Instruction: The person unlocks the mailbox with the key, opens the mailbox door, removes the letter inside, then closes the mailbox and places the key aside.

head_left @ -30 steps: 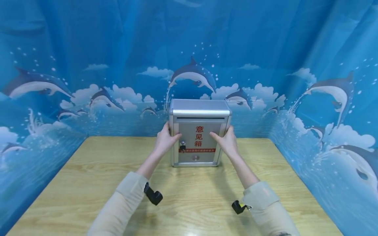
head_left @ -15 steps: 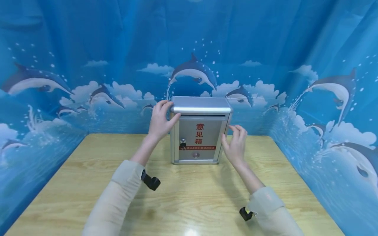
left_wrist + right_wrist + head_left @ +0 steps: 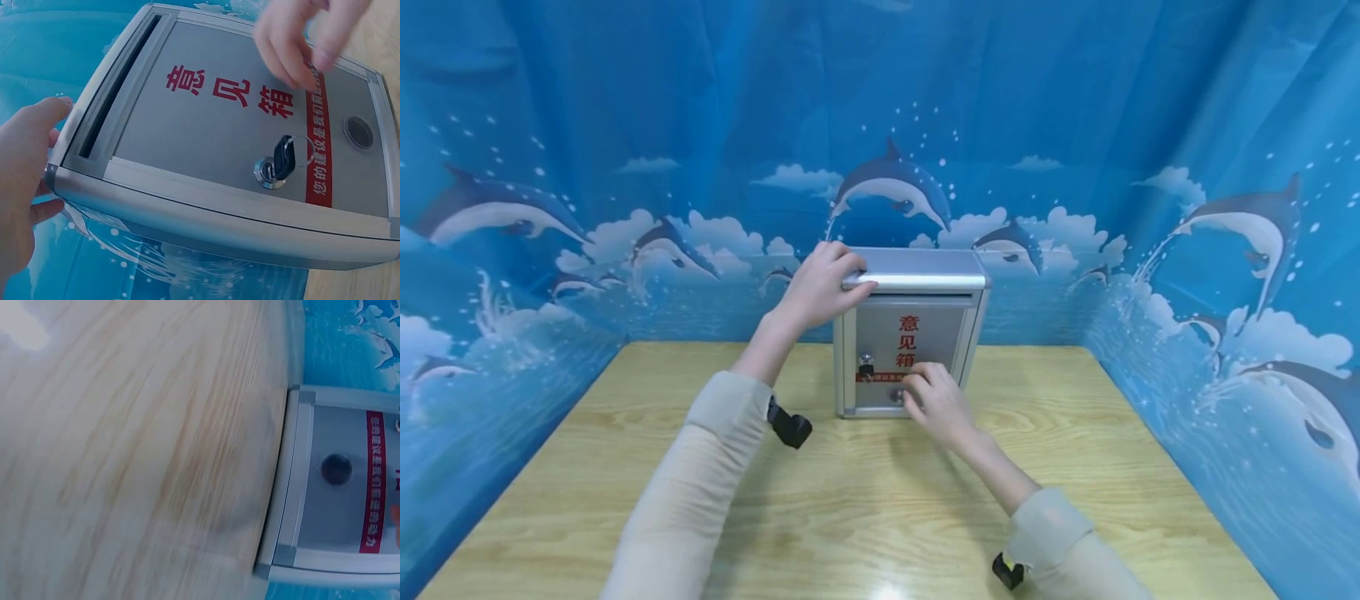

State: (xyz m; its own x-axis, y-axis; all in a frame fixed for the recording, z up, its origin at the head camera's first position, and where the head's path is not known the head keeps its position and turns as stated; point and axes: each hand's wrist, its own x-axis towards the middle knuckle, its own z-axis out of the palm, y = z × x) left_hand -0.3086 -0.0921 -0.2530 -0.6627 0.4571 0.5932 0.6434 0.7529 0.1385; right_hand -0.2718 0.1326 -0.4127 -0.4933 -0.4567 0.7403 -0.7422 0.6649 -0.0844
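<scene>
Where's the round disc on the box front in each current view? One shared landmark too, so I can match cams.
Head: round disc just right of centre, lower half, partly hidden by the right hand.
Left wrist: round disc near the right edge, about mid-height.
Right wrist: round disc right side, slightly below mid-height.
Shared landmark: red strip, above the disc in head, left of it in left wrist, right in right wrist.

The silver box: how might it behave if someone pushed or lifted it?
The silver box would probably stay stiff: its flat front panel sits in a metal-looking frame. Standing upright and taller than deep, it might tip if pushed near the top. Its smooth, shiny finish could feel slippery.
</scene>
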